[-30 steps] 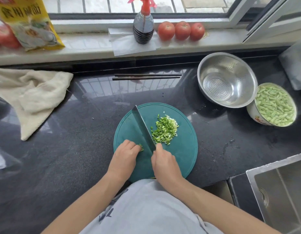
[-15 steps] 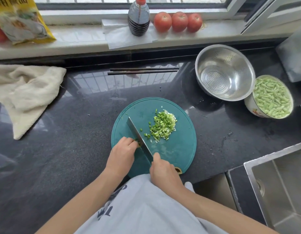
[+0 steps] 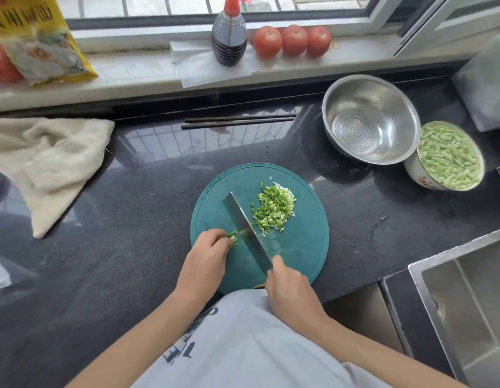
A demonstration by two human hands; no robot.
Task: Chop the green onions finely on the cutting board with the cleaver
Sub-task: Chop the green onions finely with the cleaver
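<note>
A round teal cutting board (image 3: pixel 304 247) lies on the dark counter in front of me. A pile of chopped green onions (image 3: pixel 274 210) sits on its upper middle. My left hand (image 3: pixel 206 259) pinches a short bundle of uncut green onion ends (image 3: pixel 233 238) against the board with curled fingers. My right hand (image 3: pixel 289 287) grips the handle of the cleaver (image 3: pixel 244 229), whose blade runs diagonally up and left between the bundle and the pile. The handle itself is hidden inside my fist.
A steel colander (image 3: pixel 370 119) and a bowl of cut green beans (image 3: pixel 450 156) stand at the right. Dark chopsticks (image 3: pixel 239 121) lie behind the board. A beige towel (image 3: pixel 47 163) lies at left, a sink (image 3: pixel 472 306) at lower right. A sauce bottle (image 3: pixel 229 37) and tomatoes (image 3: pixel 293 40) line the sill.
The cleaver has shifted slightly left along the bundle while chopping. The green onion ends now show beyond my left fingertips. The camera view moved a little.
</note>
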